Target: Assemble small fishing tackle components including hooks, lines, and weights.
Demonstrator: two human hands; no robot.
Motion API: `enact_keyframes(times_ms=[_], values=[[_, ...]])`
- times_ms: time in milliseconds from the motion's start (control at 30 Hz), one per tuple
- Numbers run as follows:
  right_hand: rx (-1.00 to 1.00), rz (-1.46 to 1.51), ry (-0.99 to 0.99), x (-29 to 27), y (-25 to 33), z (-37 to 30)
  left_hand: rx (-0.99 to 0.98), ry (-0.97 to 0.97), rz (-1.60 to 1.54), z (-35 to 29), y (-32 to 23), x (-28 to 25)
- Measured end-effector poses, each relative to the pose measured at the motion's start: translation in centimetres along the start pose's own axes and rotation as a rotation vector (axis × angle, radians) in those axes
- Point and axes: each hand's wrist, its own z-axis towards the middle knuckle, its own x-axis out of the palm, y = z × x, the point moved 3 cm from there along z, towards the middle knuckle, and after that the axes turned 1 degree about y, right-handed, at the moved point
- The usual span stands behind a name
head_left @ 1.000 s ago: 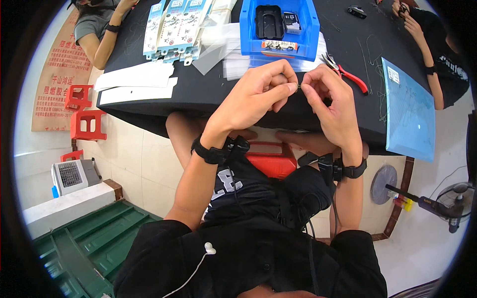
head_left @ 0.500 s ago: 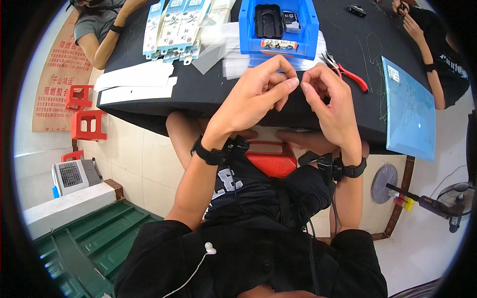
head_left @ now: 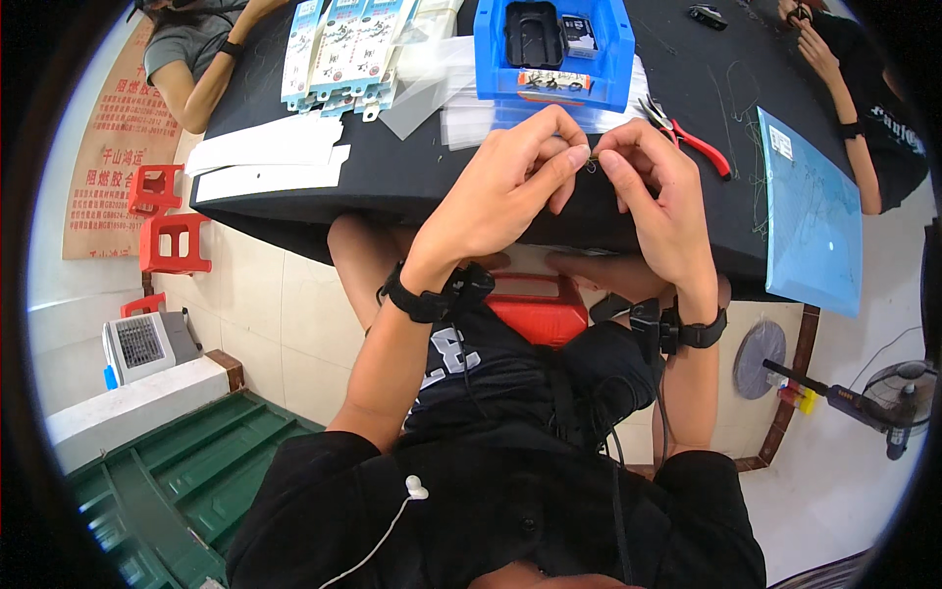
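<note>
Above the front edge of the black-covered table, my left hand (head_left: 505, 191) pinches a thin looped line (head_left: 592, 164) between thumb and forefinger. My right hand (head_left: 662, 201) is close beside it, thumb and forefinger pressed together at the other side of the same line. The line is too fine for me to make out what it ends in. Just beyond my hands stands a blue plastic bin (head_left: 484, 83), holding a black tray (head_left: 535, 34), a small box (head_left: 579, 37) and an orange-and-white packet (head_left: 552, 84). Red-handled pliers (head_left: 702, 147) lie right of the bin.
Printed blue-and-white cards (head_left: 343, 49), clear plastic sleeves (head_left: 461, 123) and white card strips (head_left: 270, 162) lie left. On the right are a blue folder (head_left: 810, 216) and loose strands (head_left: 731, 103). People sit at both far corners; a fan (head_left: 898, 398) stands lower right.
My fingertips have drawn slightly apart, and a small loop of line now shows between them. The view has shifted a little; the table items stay put.
</note>
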Motion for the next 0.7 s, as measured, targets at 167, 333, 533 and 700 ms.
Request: enact_keyframes(times_ms=[167, 333, 533, 700], values=[[-0.005, 0.023, -0.025, -0.22, 0.02, -0.06, -0.003, -0.002, -0.006, 0.00, 0.07, 0.03], [-0.090, -0.039, -0.052, -0.10, 0.09, 0.14, -0.015, 0.009, -0.038, 0.02, 0.06, 0.04], [-0.108, -0.064, -0.051, -0.16, -0.05, 0.13, -0.012, 0.026, -0.017, 0.12, -0.08, 0.02], [-0.096, -0.068, -0.041, -0.11, -0.16, 0.08, -0.019, 0.044, -0.021, 0.11, -0.05, 0.00]])
